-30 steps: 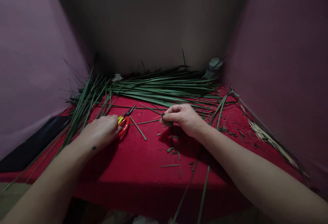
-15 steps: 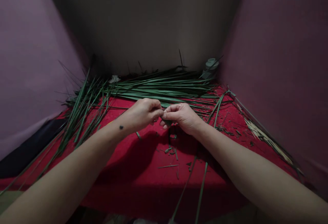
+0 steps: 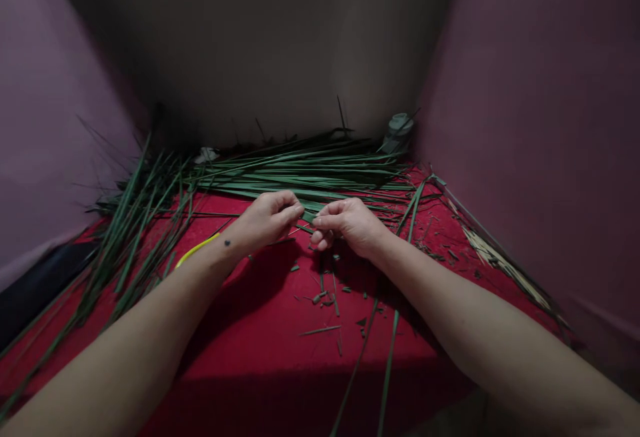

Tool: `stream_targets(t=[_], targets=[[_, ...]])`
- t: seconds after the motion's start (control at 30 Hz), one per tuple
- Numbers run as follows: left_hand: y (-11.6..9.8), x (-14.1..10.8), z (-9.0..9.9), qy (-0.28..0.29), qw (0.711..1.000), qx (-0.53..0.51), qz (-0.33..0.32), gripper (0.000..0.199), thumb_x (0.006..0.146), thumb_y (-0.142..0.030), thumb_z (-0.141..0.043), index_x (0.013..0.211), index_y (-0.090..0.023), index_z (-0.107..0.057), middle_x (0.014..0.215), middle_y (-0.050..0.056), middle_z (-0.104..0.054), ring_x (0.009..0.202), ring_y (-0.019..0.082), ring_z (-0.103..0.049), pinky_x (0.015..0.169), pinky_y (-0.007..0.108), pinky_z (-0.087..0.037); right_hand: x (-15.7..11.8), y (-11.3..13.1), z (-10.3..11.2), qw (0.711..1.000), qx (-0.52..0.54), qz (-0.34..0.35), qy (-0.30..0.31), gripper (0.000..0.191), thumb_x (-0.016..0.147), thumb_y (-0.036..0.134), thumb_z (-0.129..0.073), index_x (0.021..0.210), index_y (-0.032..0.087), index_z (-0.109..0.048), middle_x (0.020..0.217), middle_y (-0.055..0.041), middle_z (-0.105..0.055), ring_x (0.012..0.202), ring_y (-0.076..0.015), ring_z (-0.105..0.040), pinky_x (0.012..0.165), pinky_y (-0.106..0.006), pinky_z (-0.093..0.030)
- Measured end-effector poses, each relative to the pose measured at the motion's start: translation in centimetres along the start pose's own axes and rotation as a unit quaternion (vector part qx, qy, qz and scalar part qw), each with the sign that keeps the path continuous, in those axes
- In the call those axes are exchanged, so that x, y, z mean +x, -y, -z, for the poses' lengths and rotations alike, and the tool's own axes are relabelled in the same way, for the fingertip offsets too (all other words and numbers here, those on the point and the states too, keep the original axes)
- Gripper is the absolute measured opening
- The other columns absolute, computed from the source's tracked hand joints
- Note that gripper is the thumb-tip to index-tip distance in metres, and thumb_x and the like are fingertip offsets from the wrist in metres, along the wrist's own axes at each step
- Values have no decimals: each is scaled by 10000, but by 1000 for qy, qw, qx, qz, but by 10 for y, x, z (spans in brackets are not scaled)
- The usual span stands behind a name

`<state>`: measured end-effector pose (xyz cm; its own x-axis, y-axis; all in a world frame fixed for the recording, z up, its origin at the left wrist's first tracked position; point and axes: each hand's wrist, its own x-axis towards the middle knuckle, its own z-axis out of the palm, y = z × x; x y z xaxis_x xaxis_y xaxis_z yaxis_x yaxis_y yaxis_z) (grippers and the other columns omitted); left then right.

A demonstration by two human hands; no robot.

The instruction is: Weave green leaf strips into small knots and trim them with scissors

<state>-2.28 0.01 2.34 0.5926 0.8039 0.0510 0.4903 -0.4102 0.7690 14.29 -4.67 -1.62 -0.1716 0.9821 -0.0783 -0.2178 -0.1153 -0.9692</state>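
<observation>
My left hand (image 3: 277, 218) and my right hand (image 3: 343, 223) are raised over a red cloth (image 3: 260, 330), a small gap between their fingertips. The left thumb and fingers are pinched together; what they hold, if anything, is too small to name. On the right, thumb and forefinger also pinch, with the other fingers curled below, and their hold is hidden too. Long green leaf strips (image 3: 300, 173) lie just beyond both hands. A yellow curved object (image 3: 197, 249) shows partly behind my left wrist.
More leaf strips (image 3: 135, 217) pile at the left, near a dark object (image 3: 45, 277). A pale container (image 3: 399, 131) stands at the back right. Pale thin sticks (image 3: 505, 269) lie along the right edge. Small green scraps (image 3: 320, 297) are scattered on the cloth.
My hands were touching at the fingertips and have moved apart. More of the yellow object shows now. The whole view has shifted slightly, so the surroundings sit further left.
</observation>
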Motion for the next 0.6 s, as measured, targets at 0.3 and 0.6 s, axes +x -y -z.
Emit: stream_targets(t=[0.3,0.6], targets=[[8,-4,0,-1,997,-74,-19,234,771,-347,-538,631,-160,-515,448,-42,-436,395,59,-339,379,174,-248,-1,4,-3,999,-15,-20,20,91,702,159,-623,660,125,-550,519,-19,-646,417,-109,-593,410,-185,-416],[11,-4,-5,-22,991,-133,-1,238,757,-361,-564,636,-160,-527,439,-37,-452,370,53,-337,355,163,-239,0,4,1,999,10,-4,32,93,678,180,-639,679,121,-568,537,-27,-659,428,-125,-608,441,-214,-465]])
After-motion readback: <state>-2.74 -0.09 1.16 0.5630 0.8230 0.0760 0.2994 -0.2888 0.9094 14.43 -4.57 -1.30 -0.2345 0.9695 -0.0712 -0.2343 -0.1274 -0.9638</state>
